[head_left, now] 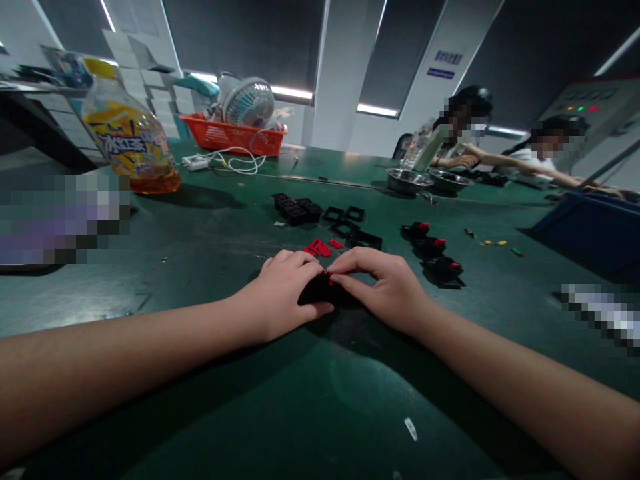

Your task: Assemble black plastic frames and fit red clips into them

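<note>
On the green tabletop [310, 407], my left hand [280, 293] is closed around a black plastic part [317, 291], thumb near me and fingers on its far side. With thumb and forefinger my right hand [387, 287] pinches a small red piece [331, 280] at the top of that part. Whether the red piece sits in the part or only touches it, I cannot tell. Several loose red pieces [319, 248] lie just beyond my hands. Behind them are black square frames [345, 229] and a cluster of black blocks [297, 209]. Black parts with red inserts [434, 247] stand in a row to the right.
A tea bottle [133, 143] stands at the left. Farther back are a red basket [235, 135] with a fan, a white cable [240, 160], and metal bowls [407, 180]. A blue bin [590, 227] is at the right. Two people sit at the far right.
</note>
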### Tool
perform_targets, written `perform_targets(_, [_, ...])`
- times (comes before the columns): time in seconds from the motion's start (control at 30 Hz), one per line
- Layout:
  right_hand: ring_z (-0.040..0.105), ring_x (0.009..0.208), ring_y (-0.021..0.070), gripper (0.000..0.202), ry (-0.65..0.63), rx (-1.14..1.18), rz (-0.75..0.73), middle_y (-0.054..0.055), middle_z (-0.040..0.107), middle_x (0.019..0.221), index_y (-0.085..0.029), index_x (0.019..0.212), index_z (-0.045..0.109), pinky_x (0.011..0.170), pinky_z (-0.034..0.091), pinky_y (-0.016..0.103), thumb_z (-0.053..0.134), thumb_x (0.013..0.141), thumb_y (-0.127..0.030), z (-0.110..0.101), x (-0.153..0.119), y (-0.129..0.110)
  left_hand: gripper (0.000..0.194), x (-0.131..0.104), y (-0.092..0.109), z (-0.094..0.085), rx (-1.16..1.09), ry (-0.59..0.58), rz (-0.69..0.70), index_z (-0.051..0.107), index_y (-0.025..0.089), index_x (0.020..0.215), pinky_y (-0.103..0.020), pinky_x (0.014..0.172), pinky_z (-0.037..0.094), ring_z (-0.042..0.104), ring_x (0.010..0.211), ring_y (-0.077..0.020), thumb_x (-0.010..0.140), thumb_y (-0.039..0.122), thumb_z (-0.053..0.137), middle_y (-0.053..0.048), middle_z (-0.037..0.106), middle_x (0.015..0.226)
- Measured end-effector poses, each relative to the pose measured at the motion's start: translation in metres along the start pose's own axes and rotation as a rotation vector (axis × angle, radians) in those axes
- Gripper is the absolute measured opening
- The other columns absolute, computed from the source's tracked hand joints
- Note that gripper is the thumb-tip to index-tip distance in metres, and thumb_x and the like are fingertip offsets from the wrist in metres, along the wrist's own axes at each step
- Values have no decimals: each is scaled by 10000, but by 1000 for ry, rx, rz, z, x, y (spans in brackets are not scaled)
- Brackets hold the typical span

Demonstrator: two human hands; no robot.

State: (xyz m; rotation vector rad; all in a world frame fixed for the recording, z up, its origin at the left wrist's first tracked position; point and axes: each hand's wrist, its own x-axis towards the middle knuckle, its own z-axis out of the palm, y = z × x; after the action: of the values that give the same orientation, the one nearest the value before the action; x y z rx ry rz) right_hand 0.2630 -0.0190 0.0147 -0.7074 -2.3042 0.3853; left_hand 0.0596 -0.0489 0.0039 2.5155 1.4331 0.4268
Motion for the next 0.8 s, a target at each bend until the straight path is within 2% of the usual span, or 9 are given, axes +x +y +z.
perform_targets(0.8, [687, 799, 157, 68, -7, 14, 34, 20, 740, 857, -186, 870, 702, 763, 532, 284, 668, 848, -131, 0, 0, -2, 447, 0, 1, -2, -1, -4, -9, 610, 181, 1217, -520, 1033, 409, 471, 1239, -335, 861, 451, 628, -123, 561, 1341])
